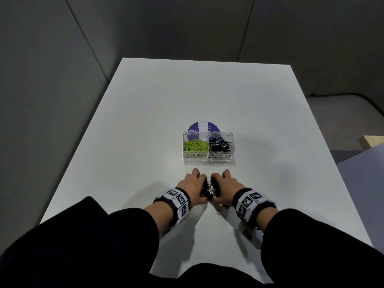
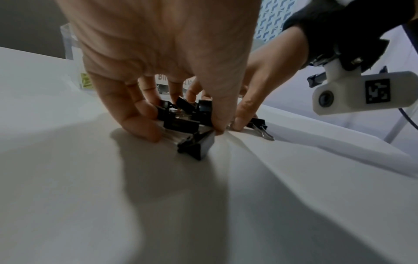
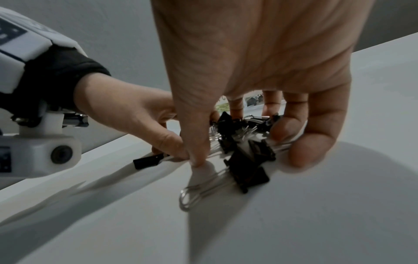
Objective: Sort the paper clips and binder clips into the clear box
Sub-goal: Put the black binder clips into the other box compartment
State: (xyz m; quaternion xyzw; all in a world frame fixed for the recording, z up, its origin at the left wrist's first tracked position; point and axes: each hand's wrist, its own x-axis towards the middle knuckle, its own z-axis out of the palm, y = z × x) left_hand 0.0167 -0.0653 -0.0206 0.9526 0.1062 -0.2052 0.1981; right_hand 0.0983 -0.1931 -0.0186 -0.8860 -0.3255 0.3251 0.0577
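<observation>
A clear two-compartment box (image 1: 209, 161) stands mid-table, labelled PAPER CLIPS and BINDER CLIPS. Green paper clips (image 1: 196, 145) fill its left side and black binder clips (image 1: 219, 145) its right. Nearer me, a loose heap of black binder clips (image 1: 210, 189) lies on the table. My left hand (image 1: 193, 183) and right hand (image 1: 226, 183) cup it from both sides with fingers curled round it. In the left wrist view my left fingers (image 2: 135, 116) press into the heap (image 2: 185, 123). One clip (image 3: 248, 174) sticks out toward me beside my right thumb (image 3: 194, 142).
The white table (image 1: 135, 121) stretches wide on both sides of the box. A round purple disc (image 1: 203, 126) lies right behind the box. Grey walls surround the table, and a pale wooden edge (image 1: 372, 140) shows at the far right.
</observation>
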